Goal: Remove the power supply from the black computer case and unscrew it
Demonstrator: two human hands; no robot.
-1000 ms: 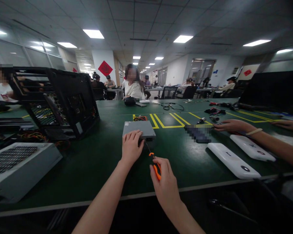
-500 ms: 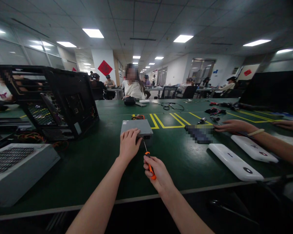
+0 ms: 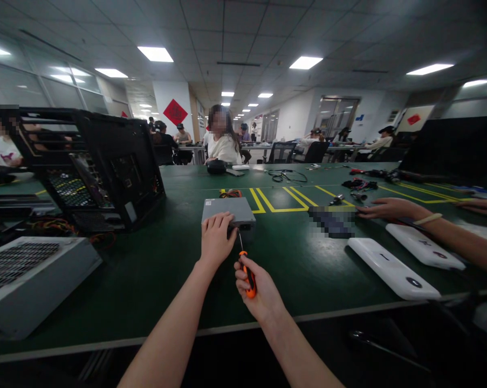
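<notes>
A grey computer power supply (image 3: 240, 207) lies on the green table in front of me. My left hand (image 3: 217, 237) grips its near left part, fingers over the top and thumb near the front edge. In my right hand (image 3: 259, 285) is a screwdriver (image 3: 250, 280) with an orange and black handle, fingers wrapped round it. Its thin shaft points up and away to the near face of the power supply, close to my left thumb. Whether the tip sits in a screw is too small to tell. Coloured cables (image 3: 231, 193) lie behind the power supply.
An open black computer case (image 3: 142, 161) stands at left, with a larger grey power supply (image 3: 53, 291) nearer me. To the right are two white devices (image 3: 392, 268), a blurred dark object (image 3: 331, 222) and a co-worker's hand (image 3: 389, 208). Another person (image 3: 223, 145) sits across the table.
My right hand and the screwdriver handle have shifted slightly left, and the shaft stands a little more upright. My left hand keeps its place on the power supply.
</notes>
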